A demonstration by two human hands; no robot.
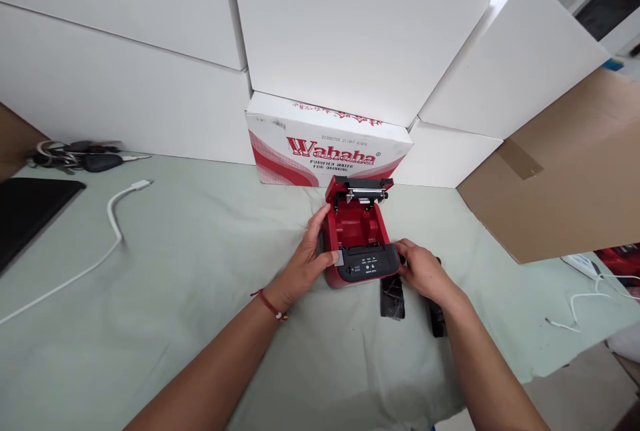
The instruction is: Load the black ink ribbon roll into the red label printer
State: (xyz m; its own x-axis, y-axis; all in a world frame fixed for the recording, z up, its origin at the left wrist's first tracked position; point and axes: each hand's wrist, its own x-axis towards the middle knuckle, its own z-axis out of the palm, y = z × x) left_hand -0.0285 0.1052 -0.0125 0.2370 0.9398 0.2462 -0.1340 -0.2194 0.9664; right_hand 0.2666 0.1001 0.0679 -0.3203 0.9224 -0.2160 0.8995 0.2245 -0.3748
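Printer (367,269), red and black, rests on the surface (210,237) between my hands, long axis near to far, lid (361,182) raised at the far end. My left grip (299,265) is closed on its left side, thumb at the control panel's left edge; my right grip (425,273), equally near, curls against the near right corner, its hold undetermined. Red inner walls show in the open bay (351,224); the far carton's (333,154) contents are not visible.

Green-Draped Desk (90,357) Carries Red Device (354,227)

The open device sits between left fingers (327,259) and right fingers (403,248). A carton (333,151) stands beyond them; keys (97,161) and a white cable (114,224) lie well left.
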